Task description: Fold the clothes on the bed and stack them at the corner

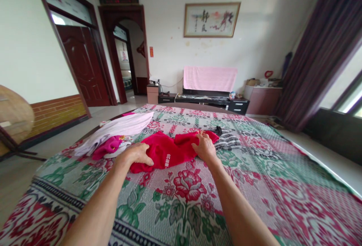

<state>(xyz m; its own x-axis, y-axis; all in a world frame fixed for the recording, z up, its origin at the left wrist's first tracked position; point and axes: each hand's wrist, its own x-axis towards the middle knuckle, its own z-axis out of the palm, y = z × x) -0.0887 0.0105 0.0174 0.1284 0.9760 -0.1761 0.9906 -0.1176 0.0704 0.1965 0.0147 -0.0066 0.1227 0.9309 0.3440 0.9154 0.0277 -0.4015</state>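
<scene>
1. Saw a round wooden board (15, 114) on the floor, well left of the left hand (138, 153) and its fingers.
2. Found white cloth (124, 125) and a magenta garment (109, 147) heaped near the left fingers, crowding that side.
3. Saw the left fingers bent over the red garment (174, 148); could not tell whether grasping or merely pressing.
4. Found the red garment bunched between both sets of fingers, on a floral cover (189, 204).
5. Saw the right hand (205, 145) on the garment's right part; could not tell whether clenched.
6. Noted pink cloth (210, 78) well beyond the right fingers.
7. Found striped cloth (228, 140) just right of them, blocking that side.
8. Saw a dark curtain (308, 65) far right of the fingers.
</scene>
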